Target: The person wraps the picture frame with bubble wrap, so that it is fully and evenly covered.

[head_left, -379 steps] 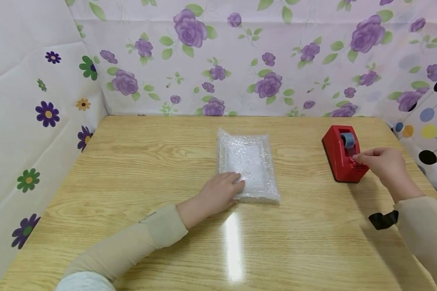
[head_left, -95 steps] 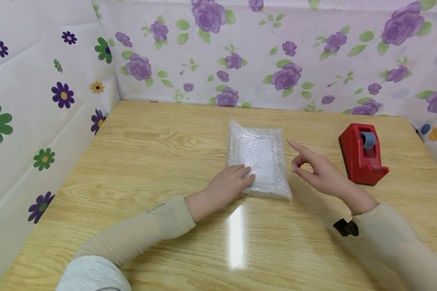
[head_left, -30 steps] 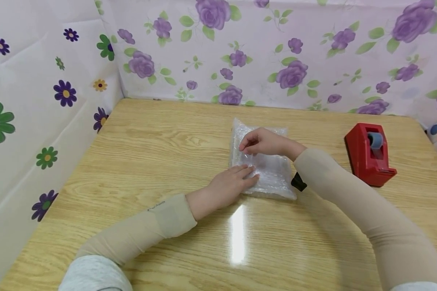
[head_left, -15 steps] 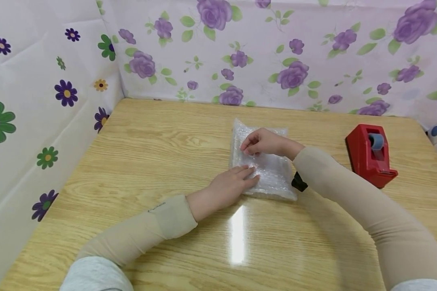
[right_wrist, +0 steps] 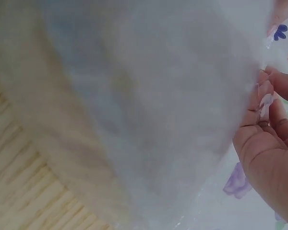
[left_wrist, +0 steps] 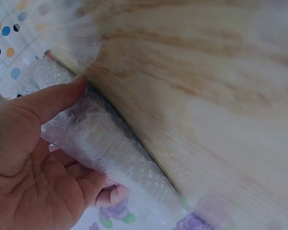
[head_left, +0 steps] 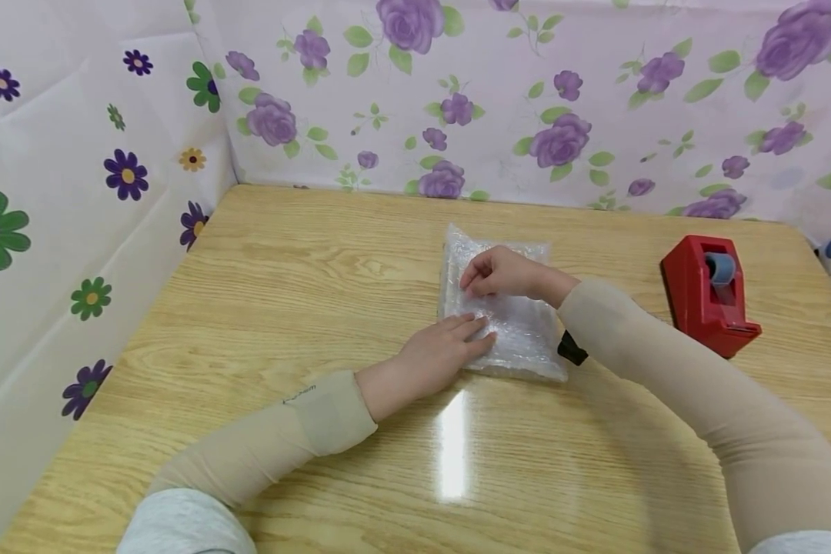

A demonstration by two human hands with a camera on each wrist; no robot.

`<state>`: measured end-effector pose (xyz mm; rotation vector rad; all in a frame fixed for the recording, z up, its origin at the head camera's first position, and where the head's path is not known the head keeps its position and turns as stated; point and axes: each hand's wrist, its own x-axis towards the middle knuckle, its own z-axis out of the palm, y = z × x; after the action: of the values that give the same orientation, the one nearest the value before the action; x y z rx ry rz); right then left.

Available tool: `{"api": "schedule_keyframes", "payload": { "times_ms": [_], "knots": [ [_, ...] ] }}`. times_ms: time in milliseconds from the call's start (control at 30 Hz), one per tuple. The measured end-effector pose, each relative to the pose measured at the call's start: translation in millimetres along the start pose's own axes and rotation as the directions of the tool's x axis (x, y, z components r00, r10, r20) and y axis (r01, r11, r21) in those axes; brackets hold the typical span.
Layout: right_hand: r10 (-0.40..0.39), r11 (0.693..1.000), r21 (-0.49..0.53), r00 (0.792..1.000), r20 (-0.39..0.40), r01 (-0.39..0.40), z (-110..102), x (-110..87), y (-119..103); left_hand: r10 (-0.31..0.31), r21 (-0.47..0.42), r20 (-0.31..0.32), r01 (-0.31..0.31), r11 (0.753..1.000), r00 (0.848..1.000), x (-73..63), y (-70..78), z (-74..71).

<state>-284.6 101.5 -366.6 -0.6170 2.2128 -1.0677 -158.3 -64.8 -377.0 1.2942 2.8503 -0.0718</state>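
Observation:
A flat package in clear bubble wrap [head_left: 529,342] lies on the wooden table. My left hand [head_left: 432,355] rests on its near left part, fingers fairly straight over the top. In the left wrist view the left thumb [left_wrist: 62,98] lies along the package's side. Above the package's upper left part is my right hand [head_left: 504,273], thumb and fingers curled together. Between those fingertips the right wrist view shows a small piece of clear tape [right_wrist: 266,103]. The hand's back hides part of the wrap from the head camera.
A red tape dispenser [head_left: 706,304] with a blue-cored roll [head_left: 721,268] stands on the right of the table. A black strap end [head_left: 572,349] hangs by the right wrist. Flowered sheets [head_left: 388,100] line the back and left of the table [head_left: 305,308].
My right hand was at the tape dispenser, then swung left with its index finger extended, and came over the package with fingers pinched. In the last second it barely moves. The left hand stays put.

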Motion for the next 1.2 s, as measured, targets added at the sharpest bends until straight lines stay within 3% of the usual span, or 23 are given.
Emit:
{"api": "schedule_keyframes", "payload": {
  "times_ms": [167, 367, 467, 700, 1200],
  "knots": [
    [-0.031, 0.999, -0.045, 0.999, -0.026, 0.030, 2.9, -1.9, -0.1, 0.009, 0.006, -0.015, -0.009, 1.000, 1.000, 0.0, 0.4, 0.0],
    [-0.098, 0.979, -0.188, 0.990, -0.105, 0.077, 10.6, 1.7, -3.6, 0.003, 0.027, -0.012, -0.003, 1.000, 1.000, -0.9, -0.9, 0.6],
    [-0.091, 0.969, -0.240, 0.986, -0.141, 0.055, 14.6, 3.5, -7.8, 0.004, 0.024, -0.023, -0.003, 1.000, 1.000, -3.0, -2.2, -0.4],
    [-0.059, 0.949, -0.314, 0.977, -0.207, -0.009, 15.8, 3.3, -14.3, -0.020, -0.002, 0.031, 0.020, 1.000, 0.999, -3.0, -2.6, -5.3],
    [-0.016, 0.906, -0.412, 0.967, -0.256, -0.094, 10.4, -3.8, -8.5, -0.014, 0.003, 0.016, 0.014, 1.000, 1.000, -0.7, 1.1, -1.0]
  ]
}}
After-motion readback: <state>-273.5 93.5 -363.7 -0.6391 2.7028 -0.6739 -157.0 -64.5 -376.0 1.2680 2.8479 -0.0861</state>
